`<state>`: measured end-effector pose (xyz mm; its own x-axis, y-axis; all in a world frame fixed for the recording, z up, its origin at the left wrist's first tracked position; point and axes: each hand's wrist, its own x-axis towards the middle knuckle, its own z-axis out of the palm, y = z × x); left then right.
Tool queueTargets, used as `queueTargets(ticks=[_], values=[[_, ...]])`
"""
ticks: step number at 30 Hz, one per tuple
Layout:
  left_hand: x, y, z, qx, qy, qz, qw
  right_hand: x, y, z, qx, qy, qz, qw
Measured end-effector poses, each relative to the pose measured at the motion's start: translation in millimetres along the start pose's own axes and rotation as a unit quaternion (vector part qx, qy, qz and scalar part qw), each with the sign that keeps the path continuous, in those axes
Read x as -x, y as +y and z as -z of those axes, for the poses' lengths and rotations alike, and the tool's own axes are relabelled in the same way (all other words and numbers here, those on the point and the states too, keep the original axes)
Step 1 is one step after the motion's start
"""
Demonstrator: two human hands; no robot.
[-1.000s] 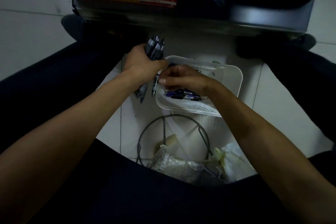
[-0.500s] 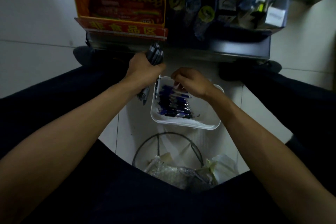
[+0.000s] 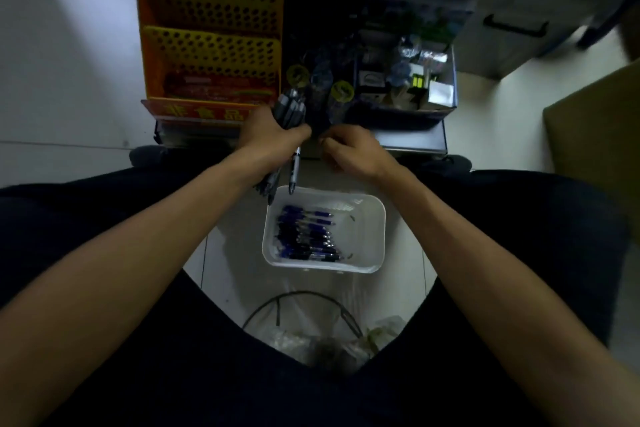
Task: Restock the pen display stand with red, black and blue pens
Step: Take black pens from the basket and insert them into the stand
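Left grip [image 3: 273,140] clenched round bundle of pens [image 3: 291,107]; right grip [image 3: 353,152] curled just beside at three o'clock, hold impossible to tell; blue pens [image 3: 304,236] in white tray [image 3: 375,236], six o'clock.

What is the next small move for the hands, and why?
Probably the right hand should tuck the loose pen into the bundle that the left hand grips: it hangs apart from the others, above the tray.
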<state>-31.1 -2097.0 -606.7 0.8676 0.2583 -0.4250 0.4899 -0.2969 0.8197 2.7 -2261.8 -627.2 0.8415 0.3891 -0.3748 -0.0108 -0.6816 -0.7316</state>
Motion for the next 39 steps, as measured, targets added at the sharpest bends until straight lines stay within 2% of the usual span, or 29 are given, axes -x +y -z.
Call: queueTargets(ticks=[7, 13, 18, 24, 29, 34, 39], values=[[18, 33, -1, 0.012, 0.012, -0.061, 0.998, 15, -23, 31, 0.042, 0.048, 0.064, 0.996], [23, 65, 1, 0.037, 0.028, -0.083, 0.995, 19, -34, 55, -0.033, 0.084, 0.074, 0.993], [20, 91, 0, 0.082, 0.031, -0.097, 0.991, 15, -60, 79, -0.022, 0.140, 0.112, 0.984], [19, 132, 2, 0.121, 0.046, -0.126, 0.984, 4, -99, 104, -0.168, 0.169, 0.090, 0.967], [18, 157, 15, 0.172, 0.051, -0.135, 0.975, 3, -126, 136, -0.228, 0.119, 0.127, 0.958], [15, 167, 26, 0.220, 0.043, -0.159, 0.962, -9, -145, 170, -0.254, -0.031, 0.141, 0.956], [6, 174, 29, 0.255, 0.065, -0.166, 0.950, -21, -160, 182, -0.244, -0.059, 0.140, 0.958]])
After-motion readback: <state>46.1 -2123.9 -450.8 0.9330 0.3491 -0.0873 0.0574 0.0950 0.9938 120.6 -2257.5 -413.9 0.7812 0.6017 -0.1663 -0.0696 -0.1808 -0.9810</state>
